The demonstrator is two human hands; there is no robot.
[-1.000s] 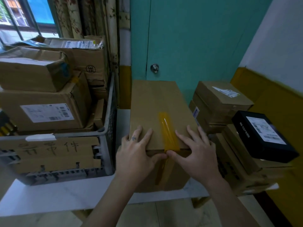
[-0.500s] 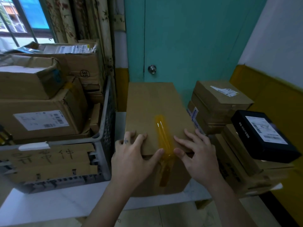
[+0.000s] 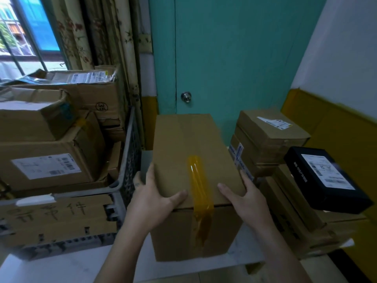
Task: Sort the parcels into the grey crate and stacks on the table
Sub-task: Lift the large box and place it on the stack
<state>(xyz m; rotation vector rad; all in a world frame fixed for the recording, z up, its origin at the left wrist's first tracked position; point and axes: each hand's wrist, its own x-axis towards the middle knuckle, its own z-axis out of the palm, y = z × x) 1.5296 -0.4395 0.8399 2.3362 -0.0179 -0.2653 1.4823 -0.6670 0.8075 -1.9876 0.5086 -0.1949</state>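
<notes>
Room: one teal door (image 3: 234,58), one white table (image 3: 61,268).
Middle: one tall brown box (image 3: 189,144) on the table, with one yellow tape strip (image 3: 196,180).
Hands: left hand (image 3: 151,199) and right hand (image 3: 246,201) each hold a near top corner.
Left: one grey crate (image 3: 128,160), full of boxes.
Right: one black box (image 3: 326,180) atop a brown pile.

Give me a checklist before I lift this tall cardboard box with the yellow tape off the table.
1. Grip of the left hand on the tall brown cardboard box, left top edge: ok.
2. Grip of the right hand, right top edge: ok.
3. Room in the grey plastic crate: not ok, cartons fill it past the rim.
4. Seal of the yellow tape strip: cannot tell, its lower end is wrinkled.
5. Clearance from the stack of brown boxes on the right: cannot tell, the gap looks tight.
</notes>
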